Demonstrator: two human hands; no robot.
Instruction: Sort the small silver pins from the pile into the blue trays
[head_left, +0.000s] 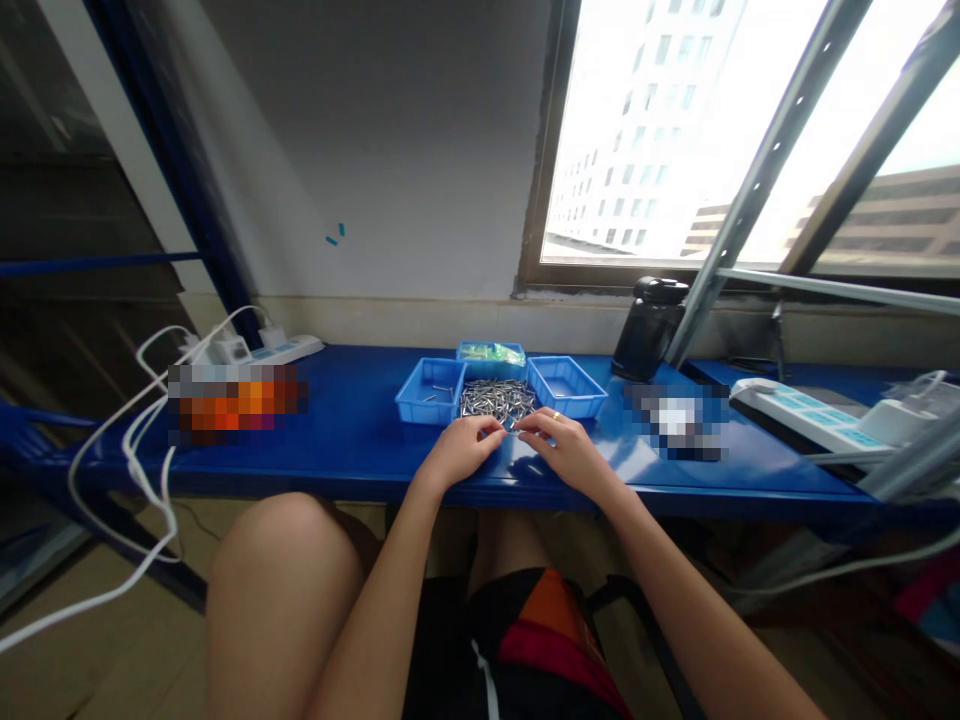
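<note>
A heap of small silvery metal pieces, screw-like in shape, lies on the blue table between two blue bins. At its near edge my left hand is closed in a pinch, thumb and forefinger together. Facing it, my right hand, with a ring on one finger, also has its fingertips drawn together. The fingertips of both hands almost meet over a tiny shiny bit, too small to make out. The left bin holds a few of the metal pieces. The right bin stands beyond my right hand.
Behind the heap is another blue bin with a green-tinted plastic bag. A black bottle stands by the window. Power strips with white cables lie at both sides. Two blurred-out items rest on the blue table.
</note>
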